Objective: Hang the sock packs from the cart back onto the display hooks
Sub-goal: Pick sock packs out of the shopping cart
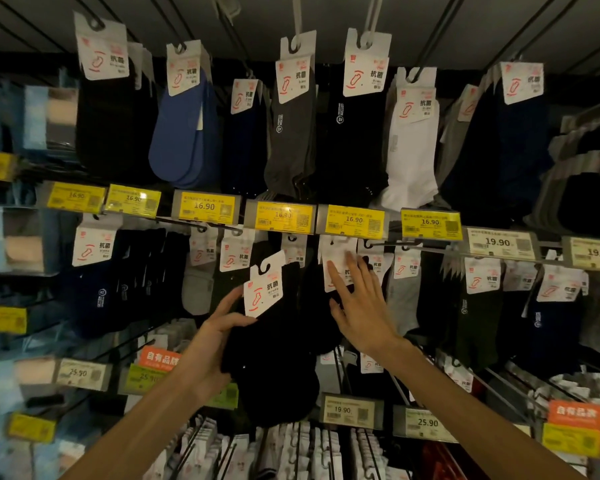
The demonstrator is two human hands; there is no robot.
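Hook hidden behind my right hand (pixel 362 306), which lies flat, fingers straight on a hung card (pixel 338 258). My left hand (pixel 215 332) grips the sock pack (pixel 274 358), dark knit with a white slotted header, below the yellow tags (pixel 284 218).

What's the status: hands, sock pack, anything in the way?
Left hand grips black sock pack, not yet hooked. Right hand open, touching hanging pack's header card. Neighbouring packs crowd the row.

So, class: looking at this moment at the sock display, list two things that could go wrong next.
1. The black sock pack in the left hand is tilted, so it may fail to catch and could drop.
2. The right hand touches hanging cards and might bend or dislodge them.
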